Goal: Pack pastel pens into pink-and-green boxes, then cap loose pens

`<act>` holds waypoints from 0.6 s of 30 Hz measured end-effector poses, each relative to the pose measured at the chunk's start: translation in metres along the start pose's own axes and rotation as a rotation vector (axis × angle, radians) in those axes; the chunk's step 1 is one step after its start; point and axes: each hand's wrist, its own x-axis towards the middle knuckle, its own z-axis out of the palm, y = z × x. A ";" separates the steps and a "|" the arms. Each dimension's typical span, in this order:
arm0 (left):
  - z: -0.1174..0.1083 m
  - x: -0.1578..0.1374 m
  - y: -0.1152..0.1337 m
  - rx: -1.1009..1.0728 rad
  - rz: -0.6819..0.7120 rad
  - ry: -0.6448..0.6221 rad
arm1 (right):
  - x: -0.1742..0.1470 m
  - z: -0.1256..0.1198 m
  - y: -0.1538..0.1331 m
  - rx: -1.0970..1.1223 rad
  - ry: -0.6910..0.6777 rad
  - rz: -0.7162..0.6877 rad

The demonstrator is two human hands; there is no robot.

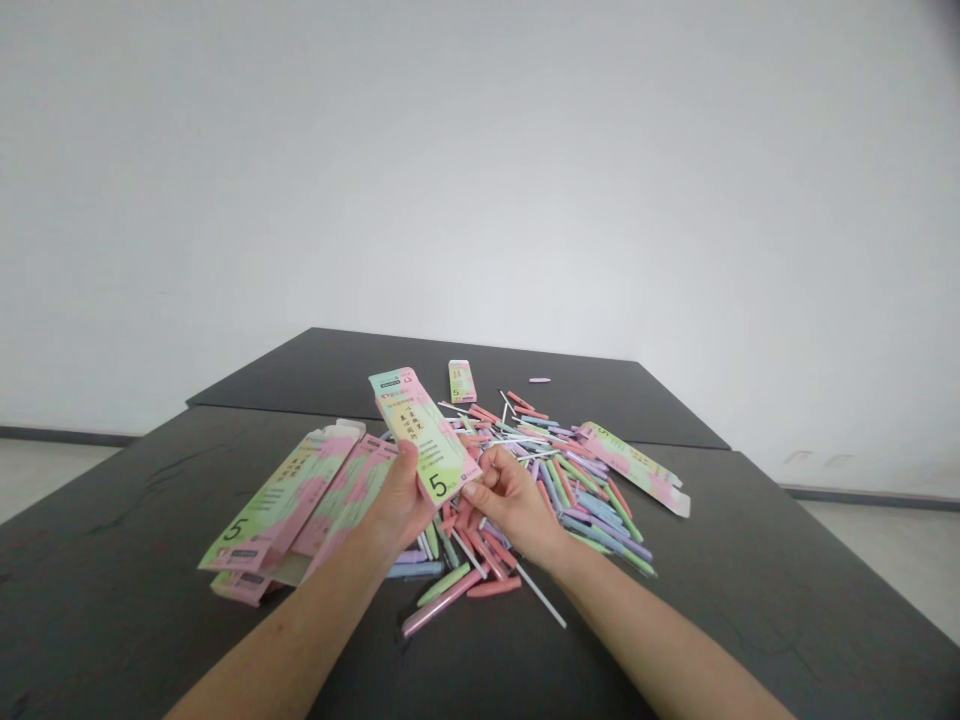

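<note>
My left hand (403, 497) is closed around a pastel cardboard pen box (426, 436), printed in green, yellow and pink with a large numeral. The box is tilted, its top leaning away to the left, and it hangs above a heap of pens. At the box's lower right corner, the fingers of my right hand (517, 497) pinch its bottom end. Beneath both hands spreads the pile of pastel pens and pen parts (592, 500) in pink, green, blue and purple. A white thin rod (541, 595) lies at its near edge. Whether the box holds anything is hidden.
Several flat pen boxes (281, 495) lie stacked on the left of the dark table (150, 620). Another box with its end flaps open (636, 465) rests to the right. Farther back are a small-looking box (462, 381) and a lone purple piece (539, 380). A pale wall (480, 180) stands behind.
</note>
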 end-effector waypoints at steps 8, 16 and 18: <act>0.001 0.003 -0.001 -0.038 -0.058 0.085 | 0.003 0.000 0.011 0.012 0.052 0.028; 0.003 0.004 -0.003 0.041 -0.109 0.079 | 0.013 -0.005 0.000 -0.032 0.084 0.202; 0.001 0.006 -0.004 0.083 -0.077 0.088 | 0.021 -0.008 -0.002 -0.043 0.101 0.248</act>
